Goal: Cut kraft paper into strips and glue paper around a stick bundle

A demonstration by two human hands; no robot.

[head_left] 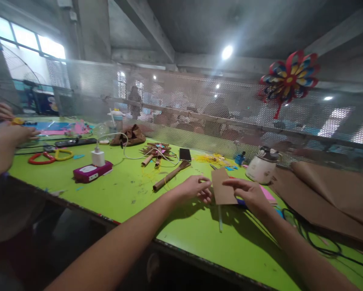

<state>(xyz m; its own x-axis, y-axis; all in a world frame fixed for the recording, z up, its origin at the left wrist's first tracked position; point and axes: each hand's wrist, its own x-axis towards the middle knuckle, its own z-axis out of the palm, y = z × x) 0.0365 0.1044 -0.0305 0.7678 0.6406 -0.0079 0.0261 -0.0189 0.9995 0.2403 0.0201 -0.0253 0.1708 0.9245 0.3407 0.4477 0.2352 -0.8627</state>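
A small rectangle of brown paper is held just above the green table by my right hand, whose fingers lie across its right side. My left hand is close to the paper's left edge, fingers loosely bent and apart, with nothing visible in them. Beneath the paper a thin whitish stick points toward the table's front edge. Part of a blue object shows under my right hand. Left of my left hand lies a rolled brown paper tube with a frayed end and yellow strands.
A white kettle and large brown paper sheets are at right, beside a black cable. Behind lie a phone and yellow shreds. A purple power strip, scissors and another person's hand are left.
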